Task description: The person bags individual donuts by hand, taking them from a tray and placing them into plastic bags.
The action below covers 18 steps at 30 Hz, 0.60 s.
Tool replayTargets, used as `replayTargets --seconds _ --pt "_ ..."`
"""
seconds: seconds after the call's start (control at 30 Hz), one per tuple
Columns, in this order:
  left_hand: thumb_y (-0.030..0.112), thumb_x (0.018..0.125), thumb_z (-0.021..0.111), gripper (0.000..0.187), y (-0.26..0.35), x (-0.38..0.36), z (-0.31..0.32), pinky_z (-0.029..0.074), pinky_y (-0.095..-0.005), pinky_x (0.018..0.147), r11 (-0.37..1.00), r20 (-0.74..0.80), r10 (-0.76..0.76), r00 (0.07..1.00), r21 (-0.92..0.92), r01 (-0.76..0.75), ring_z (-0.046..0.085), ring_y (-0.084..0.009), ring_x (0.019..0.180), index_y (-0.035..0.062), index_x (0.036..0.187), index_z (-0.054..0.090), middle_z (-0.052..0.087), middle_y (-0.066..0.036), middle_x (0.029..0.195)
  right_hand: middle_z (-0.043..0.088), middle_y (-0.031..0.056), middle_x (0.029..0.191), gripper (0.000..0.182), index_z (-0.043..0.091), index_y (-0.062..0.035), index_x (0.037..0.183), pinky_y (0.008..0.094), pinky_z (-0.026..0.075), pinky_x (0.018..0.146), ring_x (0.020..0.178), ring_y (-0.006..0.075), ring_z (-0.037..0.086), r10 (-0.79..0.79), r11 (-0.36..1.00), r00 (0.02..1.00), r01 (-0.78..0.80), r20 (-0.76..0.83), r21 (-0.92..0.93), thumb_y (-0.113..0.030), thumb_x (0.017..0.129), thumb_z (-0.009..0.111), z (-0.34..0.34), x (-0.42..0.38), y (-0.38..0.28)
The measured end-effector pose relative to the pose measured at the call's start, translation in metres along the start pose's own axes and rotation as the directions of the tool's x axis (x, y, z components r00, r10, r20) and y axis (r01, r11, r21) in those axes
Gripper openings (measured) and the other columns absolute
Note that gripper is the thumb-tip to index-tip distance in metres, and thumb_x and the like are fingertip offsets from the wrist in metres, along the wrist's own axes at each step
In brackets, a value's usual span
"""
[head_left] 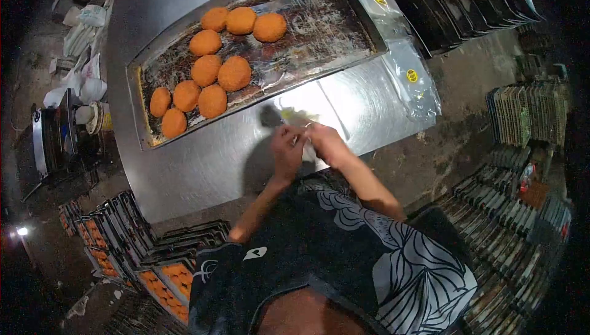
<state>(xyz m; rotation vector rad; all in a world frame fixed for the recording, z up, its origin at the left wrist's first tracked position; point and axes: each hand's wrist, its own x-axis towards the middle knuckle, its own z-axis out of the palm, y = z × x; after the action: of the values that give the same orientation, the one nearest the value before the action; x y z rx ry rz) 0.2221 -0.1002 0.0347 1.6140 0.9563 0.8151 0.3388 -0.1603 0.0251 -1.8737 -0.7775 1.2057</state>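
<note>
Close together over the near edge of the steel table, my left hand [287,149] and my right hand [329,143] are both closed, fingertips almost meeting. Between them they pinch a clear plastic bag [299,114], smeared by motion, with a yellowish patch showing. Just beyond lies a dark, worn baking tray [319,34], its near rim in front of my hands. Several round orange-brown buns [235,73] sit on the tray's left and middle parts. To the right of the tray, flat clear bags [409,74] with yellow round labels are laid out.
The steel table [178,181] reaches left of my hands. Below it at the left stand racked trays of orange buns [166,289]. Stacked dark trays [455,3] rise at the upper right, and more stacks [498,218] fill the right side. White bags [92,89] lie far left.
</note>
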Motion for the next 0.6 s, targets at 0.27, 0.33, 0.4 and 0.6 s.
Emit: replayTargets --seconds 0.27,0.33,0.4,0.6 --pt "0.025 0.079 0.054 0.037 -0.028 0.031 -0.083 0.042 -0.0329 0.080 0.530 0.122 -0.051 0.991 -0.838 0.130 0.048 -0.0202 0.095 -0.0012 0.103 0.045 0.049 -0.013 0.102 0.048 0.0061 0.116 0.039 0.043 -0.0084 0.115 0.0391 0.040 0.082 0.095 0.0217 0.052 -0.256 0.318 0.834 -0.405 0.488 0.857 -0.035 0.087 0.038 0.085 0.031 -0.081" --pt "0.029 0.082 0.047 0.039 -0.021 0.037 -0.134 0.038 -0.0395 0.088 0.444 0.214 -0.469 0.857 -0.782 0.438 0.044 -0.0225 0.102 0.0030 0.111 0.040 0.044 -0.013 0.108 0.050 0.0082 0.112 0.037 0.045 -0.0071 0.112 0.0399 0.041 0.079 0.091 0.0241 0.054 -0.258 0.807 0.807 -0.122 0.530 0.578 -0.033 0.086 0.039 0.087 0.061 -0.088" --pt "0.024 0.082 0.045 0.030 -0.005 0.047 -0.146 0.037 -0.0433 0.088 0.417 -0.117 -0.525 0.843 -0.899 0.135 0.046 -0.0246 0.100 0.0036 0.105 0.043 0.049 -0.012 0.103 0.055 0.0168 0.099 0.037 0.048 -0.0025 0.104 0.0390 0.041 0.078 0.088 0.0289 0.055 -0.649 0.706 0.693 0.702 0.314 -0.089 -0.031 0.081 0.048 0.090 0.129 -0.100" --pt "0.020 0.077 0.047 0.025 -0.009 0.040 -0.184 0.029 -0.0515 0.093 0.182 -0.256 -0.448 0.857 -0.964 -0.193 0.047 -0.0314 0.101 0.0049 0.097 0.050 0.053 -0.009 0.098 0.055 0.0155 0.077 0.047 0.045 -0.0018 0.081 0.0372 0.043 0.065 0.072 0.0269 0.054 -0.501 0.775 0.863 0.484 0.072 -0.407 -0.035 0.060 0.071 0.078 0.195 -0.123"
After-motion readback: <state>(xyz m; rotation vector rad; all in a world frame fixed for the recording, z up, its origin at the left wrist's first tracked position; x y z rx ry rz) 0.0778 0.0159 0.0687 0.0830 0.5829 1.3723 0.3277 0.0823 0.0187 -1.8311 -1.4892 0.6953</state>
